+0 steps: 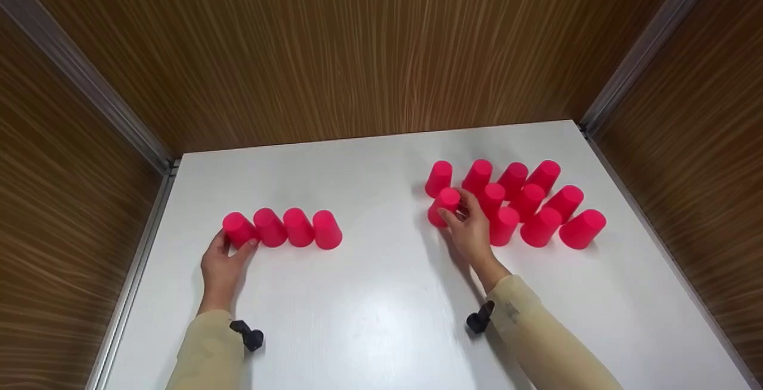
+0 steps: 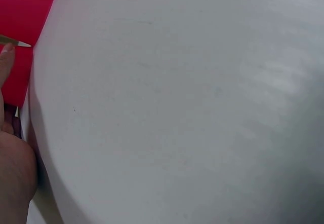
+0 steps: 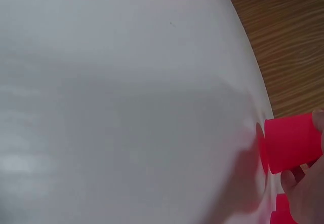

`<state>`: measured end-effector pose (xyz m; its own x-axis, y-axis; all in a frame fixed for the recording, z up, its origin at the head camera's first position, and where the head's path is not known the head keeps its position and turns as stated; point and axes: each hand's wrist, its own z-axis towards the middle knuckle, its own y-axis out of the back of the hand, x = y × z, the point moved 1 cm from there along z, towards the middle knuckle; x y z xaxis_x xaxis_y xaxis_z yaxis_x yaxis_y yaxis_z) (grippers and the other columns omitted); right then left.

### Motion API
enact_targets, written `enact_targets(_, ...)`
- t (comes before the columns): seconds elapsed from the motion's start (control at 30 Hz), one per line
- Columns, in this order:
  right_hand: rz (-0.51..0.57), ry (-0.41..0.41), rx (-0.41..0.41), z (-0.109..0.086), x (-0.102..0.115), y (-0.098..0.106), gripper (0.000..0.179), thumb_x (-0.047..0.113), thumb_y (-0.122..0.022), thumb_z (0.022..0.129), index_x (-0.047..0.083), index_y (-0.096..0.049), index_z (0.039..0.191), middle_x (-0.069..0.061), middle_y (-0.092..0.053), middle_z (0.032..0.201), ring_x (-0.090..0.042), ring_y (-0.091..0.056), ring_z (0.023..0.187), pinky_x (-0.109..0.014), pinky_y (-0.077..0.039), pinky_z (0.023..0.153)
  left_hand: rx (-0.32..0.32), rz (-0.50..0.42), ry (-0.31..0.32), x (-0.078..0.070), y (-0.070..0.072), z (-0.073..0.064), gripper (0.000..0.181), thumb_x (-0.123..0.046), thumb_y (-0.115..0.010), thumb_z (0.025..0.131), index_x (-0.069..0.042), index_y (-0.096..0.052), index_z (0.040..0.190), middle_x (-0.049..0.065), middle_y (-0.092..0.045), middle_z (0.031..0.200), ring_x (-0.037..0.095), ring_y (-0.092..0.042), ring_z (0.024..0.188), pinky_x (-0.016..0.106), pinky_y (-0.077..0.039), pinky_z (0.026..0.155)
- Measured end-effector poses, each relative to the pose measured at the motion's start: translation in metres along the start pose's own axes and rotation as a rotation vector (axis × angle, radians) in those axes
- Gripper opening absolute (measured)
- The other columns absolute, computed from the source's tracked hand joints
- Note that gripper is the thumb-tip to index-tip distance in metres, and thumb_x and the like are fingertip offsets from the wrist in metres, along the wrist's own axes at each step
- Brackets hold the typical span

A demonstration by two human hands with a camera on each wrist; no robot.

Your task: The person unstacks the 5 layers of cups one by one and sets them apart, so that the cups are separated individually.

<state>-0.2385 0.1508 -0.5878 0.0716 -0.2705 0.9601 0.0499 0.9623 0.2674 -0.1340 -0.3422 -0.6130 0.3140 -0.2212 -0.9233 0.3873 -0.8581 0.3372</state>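
Pink-red cups stand upside down on a white table. My left hand (image 1: pixel 219 268) holds the leftmost cup (image 1: pixel 239 230) of a short row, thumb on its near right side and fingers around the left. In the left wrist view, that cup (image 2: pixel 17 77) shows only partly at the left edge. My right hand (image 1: pixel 472 236) grips another cup (image 1: pixel 442 206) at the left side of a larger group. The right wrist view shows this cup (image 3: pixel 289 144) between thumb and fingers; whether its rim touches the table, I cannot tell.
Beside the left-held cup, the row continues with a cup (image 1: pixel 270 228) and two more. Several cups stand in rough rows at right, including a far-left one (image 1: pixel 439 179) and a near-right one (image 1: pixel 583 229). Wood-grain panels (image 1: pixel 381 50) border the white table (image 1: pixel 369 294).
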Motion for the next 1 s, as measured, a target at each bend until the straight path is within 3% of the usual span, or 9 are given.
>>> enact_targets(0.33,-0.047,-0.073,-0.02,0.005,-0.001,0.0069,0.068,0.022,-0.079,0.099,0.018,-0.045,0.158,-0.006,-0.053,0.147,-0.026,-0.052,0.134,-0.043,-0.055,0.108,0.002,-0.003,0.023,0.0003,-0.0008,-0.0004,0.086,-0.033,-0.077,0.1,-0.021,-0.029,0.17,0.004,-0.032,0.172,0.025,-0.025,0.161,0.042,-0.032,0.126)
enact_targets(0.47,-0.057,-0.068,-0.018,0.0067,-0.0021,0.0068,0.069,0.02,-0.077,0.1,0.014,-0.043,0.159,-0.008,-0.053,0.148,-0.028,-0.052,0.135,-0.043,-0.054,0.11,0.005,-0.01,0.024,0.0004,-0.0009,-0.0009,0.086,-0.033,-0.078,0.099,-0.021,-0.031,0.169,0.004,-0.033,0.172,0.025,-0.025,0.16,0.042,-0.033,0.126)
enact_targets(0.83,-0.055,-0.085,0.008,0.0077,-0.0017,0.0054,0.07,0.021,-0.077,0.1,0.019,-0.042,0.16,-0.005,-0.051,0.149,-0.026,-0.051,0.136,-0.043,-0.055,0.107,0.011,-0.031,0.021,0.0005,0.0003,0.0001,0.087,-0.033,-0.078,0.099,-0.021,-0.03,0.17,0.004,-0.031,0.173,0.025,-0.023,0.161,0.042,-0.032,0.125)
enact_targets(1.0,-0.085,-0.058,0.001,0.0094,-0.0019,0.005,0.07,0.018,-0.077,0.099,0.016,-0.043,0.16,-0.007,-0.051,0.15,-0.028,-0.051,0.136,-0.045,-0.055,0.108,0.003,-0.039,-0.008,0.0009,0.0008,0.0017,0.085,-0.028,-0.079,0.099,-0.016,-0.032,0.168,0.009,-0.034,0.171,0.027,-0.026,0.16,0.041,-0.032,0.126)
